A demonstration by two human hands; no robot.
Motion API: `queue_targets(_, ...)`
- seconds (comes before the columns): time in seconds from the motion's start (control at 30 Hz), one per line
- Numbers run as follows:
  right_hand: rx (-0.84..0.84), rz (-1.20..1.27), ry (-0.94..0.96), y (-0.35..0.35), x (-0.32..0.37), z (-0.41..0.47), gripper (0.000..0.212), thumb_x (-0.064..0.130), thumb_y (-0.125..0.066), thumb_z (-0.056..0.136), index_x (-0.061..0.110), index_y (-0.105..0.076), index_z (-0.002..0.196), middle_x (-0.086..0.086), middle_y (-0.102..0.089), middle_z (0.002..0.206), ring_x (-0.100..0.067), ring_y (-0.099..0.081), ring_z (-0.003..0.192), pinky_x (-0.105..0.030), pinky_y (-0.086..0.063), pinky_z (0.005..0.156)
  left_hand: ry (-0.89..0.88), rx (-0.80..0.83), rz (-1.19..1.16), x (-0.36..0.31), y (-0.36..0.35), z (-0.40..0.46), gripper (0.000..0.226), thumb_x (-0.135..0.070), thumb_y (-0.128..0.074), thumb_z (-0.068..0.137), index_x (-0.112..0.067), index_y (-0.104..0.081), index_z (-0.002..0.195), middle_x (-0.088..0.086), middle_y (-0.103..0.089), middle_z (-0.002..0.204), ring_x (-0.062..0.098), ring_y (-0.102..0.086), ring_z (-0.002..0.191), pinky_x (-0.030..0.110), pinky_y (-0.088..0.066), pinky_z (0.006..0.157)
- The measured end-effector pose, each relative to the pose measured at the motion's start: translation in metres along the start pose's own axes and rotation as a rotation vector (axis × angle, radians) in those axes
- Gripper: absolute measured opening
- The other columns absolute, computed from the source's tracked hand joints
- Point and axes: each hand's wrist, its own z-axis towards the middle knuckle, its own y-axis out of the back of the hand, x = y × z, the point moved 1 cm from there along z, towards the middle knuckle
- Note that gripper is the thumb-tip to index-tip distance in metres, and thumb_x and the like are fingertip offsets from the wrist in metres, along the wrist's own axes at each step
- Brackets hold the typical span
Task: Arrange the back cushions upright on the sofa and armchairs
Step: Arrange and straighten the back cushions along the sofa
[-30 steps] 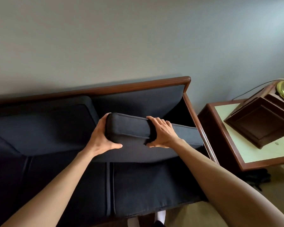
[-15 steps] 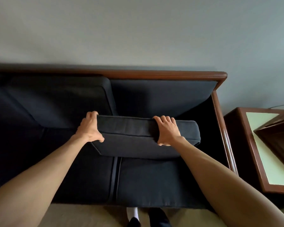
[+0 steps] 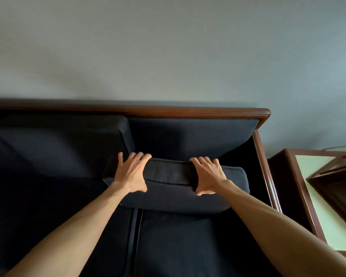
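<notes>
A dark navy back cushion (image 3: 172, 188) stands on the right seat of the dark sofa (image 3: 188, 242), tilted and apart from the bare backrest behind it. My left hand (image 3: 131, 173) grips its top edge near the left corner. My right hand (image 3: 207, 175) grips the same edge further right, fingers over the top and thumb on the front face. A second back cushion (image 3: 64, 144) stands upright against the sofa's back on the left. The wooden frame (image 3: 168, 111) runs along the top and down the right arm.
A wooden side table (image 3: 316, 200) with a pale green top stands right of the sofa, carrying a dark wooden box (image 3: 340, 188). A plain grey wall (image 3: 168, 47) rises behind the sofa. A thin cable runs along the wall at the far right.
Both hands have pushed the cushion back toward the backrest, and my left hand now lies over its top edge. The view has shifted slightly to the left.
</notes>
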Motion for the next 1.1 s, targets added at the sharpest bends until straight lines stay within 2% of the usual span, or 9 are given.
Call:
queue_targets(0.23,-0.042,-0.077,-0.046,0.031,-0.068,0.008,0.103,0.042,-0.077,0.045,0.025,-0.034,0.137,0.004,-0.053,0.119,-0.022,-0.049,0.113,-0.041,-0.041,0.085,-0.028,0.007,-0.082,-0.048,0.021,0.051,0.105,-0.039,-0.082,0.049,-0.03,-0.032,0.14,-0.009,-0.049,0.128,0.019,-0.041,0.121,0.063,-0.029,0.103)
queue_targets(0.43,-0.11,-0.116,-0.069,0.03,-0.097,0.024,0.097,0.039,-0.076,0.051,0.024,-0.034,0.137,0.0,-0.052,0.12,-0.024,-0.049,0.113,-0.042,-0.039,0.086,-0.033,-0.084,-0.031,-0.061,0.019,0.083,0.103,-0.042,-0.082,0.049,-0.032,-0.034,0.139,-0.01,-0.051,0.129,0.019,-0.044,0.118,0.058,-0.033,0.094)
queue_targets(0.63,-0.121,-0.052,-0.043,0.028,-0.111,0.05,0.105,0.042,-0.079,0.057,0.025,-0.027,0.147,-0.002,-0.049,0.129,-0.025,-0.048,0.121,-0.044,-0.035,0.102,-0.023,-0.008,-0.068,-0.051,0.024,0.116,0.109,-0.043,-0.084,0.053,-0.031,-0.028,0.145,-0.006,-0.045,0.139,0.022,-0.039,0.128,0.065,-0.03,0.103)
queue_targets(0.7,-0.14,-0.018,-0.067,0.029,-0.121,0.059,0.109,0.04,-0.079,0.06,0.025,-0.022,0.151,-0.004,-0.044,0.14,-0.027,-0.04,0.134,-0.047,-0.026,0.112,-0.019,0.01,-0.094,-0.048,0.031,0.132,0.11,-0.041,-0.084,0.054,-0.031,-0.026,0.147,-0.004,-0.042,0.144,0.023,-0.036,0.133,0.069,-0.024,0.107)
queue_targets(0.8,-0.157,0.03,-0.114,0.026,-0.137,0.064,0.106,0.04,-0.075,0.075,0.023,-0.01,0.157,-0.008,-0.022,0.159,-0.027,-0.013,0.15,-0.054,-0.012,0.119,0.01,0.021,-0.142,-0.047,0.037,0.151,0.111,-0.032,-0.083,0.061,-0.03,-0.019,0.152,-0.001,-0.03,0.155,0.025,-0.024,0.144,0.07,-0.017,0.11)
queue_targets(0.87,-0.155,0.054,-0.125,0.024,-0.144,0.067,0.098,0.04,-0.07,0.085,0.023,-0.008,0.158,-0.008,-0.007,0.165,-0.026,0.001,0.153,-0.057,-0.007,0.12,0.025,0.02,-0.143,-0.047,0.036,0.161,0.112,-0.029,-0.082,0.066,-0.03,-0.013,0.155,0.0,-0.02,0.16,0.025,-0.014,0.148,0.067,-0.016,0.113)
queue_targets(0.93,-0.18,0.067,-0.112,0.021,-0.146,0.068,0.094,0.038,-0.071,0.086,0.021,-0.012,0.158,-0.01,-0.005,0.166,-0.027,0.001,0.153,-0.059,-0.007,0.119,0.028,-0.001,-0.125,-0.048,0.033,0.165,0.111,-0.028,-0.08,0.069,-0.029,-0.01,0.155,0.0,-0.013,0.163,0.025,-0.011,0.149,0.062,-0.019,0.115)
queue_targets(1.0,-0.234,0.072,-0.121,0.015,-0.148,0.07,0.093,0.035,-0.076,0.082,0.019,-0.023,0.156,-0.017,-0.018,0.162,-0.033,-0.011,0.152,-0.061,-0.014,0.117,0.004,-0.071,-0.065,-0.05,0.026,0.163,0.105,-0.026,-0.08,0.07,-0.028,-0.018,0.155,0.002,-0.013,0.163,0.028,-0.017,0.148,0.057,-0.029,0.113)
queue_targets(1.1,-0.257,0.033,-0.168,0.016,-0.156,0.082,0.088,0.039,-0.074,0.084,0.02,-0.025,0.155,-0.02,-0.028,0.154,-0.036,-0.022,0.147,-0.06,-0.019,0.115,-0.032,-0.211,-0.02,-0.052,0.014,0.162,0.089,-0.02,-0.085,0.064,-0.026,-0.046,0.143,0.006,-0.044,0.15,0.032,-0.045,0.132,0.058,-0.044,0.099)
